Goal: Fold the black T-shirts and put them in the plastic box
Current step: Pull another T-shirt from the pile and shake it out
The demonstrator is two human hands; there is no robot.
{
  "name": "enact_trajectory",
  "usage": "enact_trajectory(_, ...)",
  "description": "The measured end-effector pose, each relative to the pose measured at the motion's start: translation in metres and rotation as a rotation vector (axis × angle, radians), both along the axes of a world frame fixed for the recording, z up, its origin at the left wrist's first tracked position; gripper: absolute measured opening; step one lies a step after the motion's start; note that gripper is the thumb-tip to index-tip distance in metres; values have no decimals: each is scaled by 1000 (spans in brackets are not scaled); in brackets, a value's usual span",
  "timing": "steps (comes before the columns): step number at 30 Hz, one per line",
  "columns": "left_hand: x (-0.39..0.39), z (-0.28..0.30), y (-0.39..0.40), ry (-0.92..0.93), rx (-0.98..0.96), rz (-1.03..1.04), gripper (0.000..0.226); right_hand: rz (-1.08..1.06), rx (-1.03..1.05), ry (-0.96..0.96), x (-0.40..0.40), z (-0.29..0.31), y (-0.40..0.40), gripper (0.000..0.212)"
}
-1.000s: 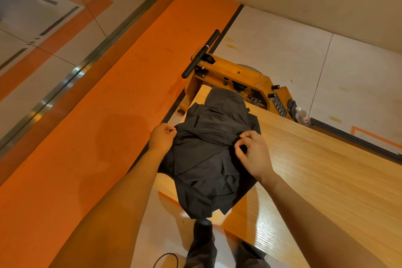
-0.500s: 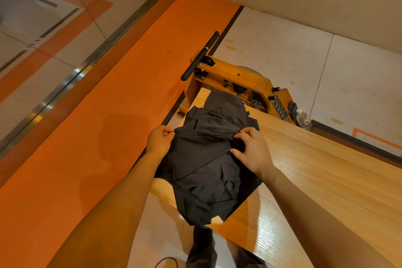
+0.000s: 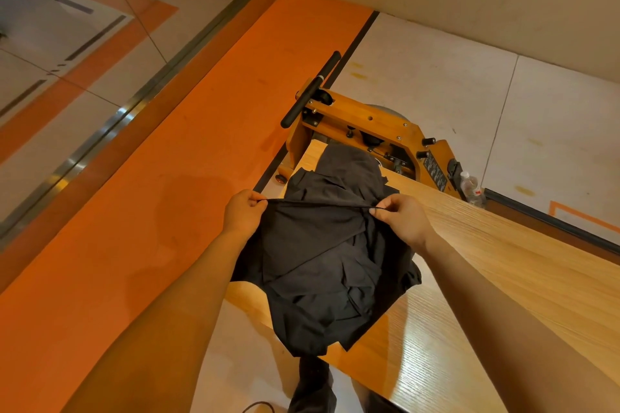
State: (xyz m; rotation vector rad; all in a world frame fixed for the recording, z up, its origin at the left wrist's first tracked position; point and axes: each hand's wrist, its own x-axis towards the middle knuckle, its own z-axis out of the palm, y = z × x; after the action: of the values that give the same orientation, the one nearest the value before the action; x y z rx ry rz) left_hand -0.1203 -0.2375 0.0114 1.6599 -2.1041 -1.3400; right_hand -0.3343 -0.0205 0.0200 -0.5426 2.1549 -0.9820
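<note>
At the table's (image 3: 503, 278) near-left corner sits the pile of black T-shirts (image 3: 322, 278), its 6 o'clock edge hanging over the side. Left hand (image 3: 245, 211) at 9 o'clock and right hand (image 3: 402, 216) at 3 each pinch the top shirt's edge, stretched taut between them. Risk: lifting drags the pile's shirts off onto the floor. Plastic box not in view.

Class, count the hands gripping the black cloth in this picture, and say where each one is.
2: the left hand pinches the stretched edge of the black T-shirts at its left end, the right hand at its right end.
</note>
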Motion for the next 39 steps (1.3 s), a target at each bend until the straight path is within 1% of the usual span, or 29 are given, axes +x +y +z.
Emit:
enact_trajectory(2, -1, 0, -2, -3, 7, 2, 8, -6, 38, -52, -5, -1, 0, 22)
enact_trajectory(4, -1, -1, -2, -22, 7, 1, 7, 5, 119, -76, -9, -1, -1, 31)
enact_trajectory(8, -3, -2, -4, -30, 15, 12, 3, 44, 210, -108, -12, 0, -1, 40)
enact_trajectory(10, -4, -2, -4, -32, 13, 14, 2, 53, 186, -131, -12, 1, 0, 38)
enact_trajectory(11, -4, -3, -5, -31, 15, 19, 2, 45, 150, -139, -11, 2, 1, 34)
enact_trajectory(14, -4, -4, -4, -14, 27, 39, 7, -53, -13, -180, -10, 5, 2, 23)
enact_trajectory(17, -6, -5, -2, 49, 56, 91, 10, -126, -69, -261, -14, 5, 2, 17)
enact_trajectory(19, -8, -5, -3, 99, 101, 158, 11, -124, -35, -311, -16, 7, 2, 14)
enact_trajectory(22, -10, -6, -6, 178, 182, 266, 7, -82, 61, -324, -17, 15, 3, 18)
enact_trajectory(26, -14, -7, -10, 212, 248, 364, 10, -55, 198, -407, -22, 20, 5, 19)
enact_trajectory(28, -16, -7, -11, 210, 259, 380, 9, -52, 237, -421, -23, 19, 7, 20)
enact_trajectory(30, -17, -7, -10, 202, 256, 374, 7, -59, 197, -390, -24, 16, 10, 19)
enact_trajectory(35, -16, -8, -7, 174, 223, 355, 5, -131, -34, -347, -20, 13, 15, 9)
enact_trajectory(39, -18, -3, -1, 173, 164, 357, 6, -154, -104, -266, -17, 11, 18, 20)
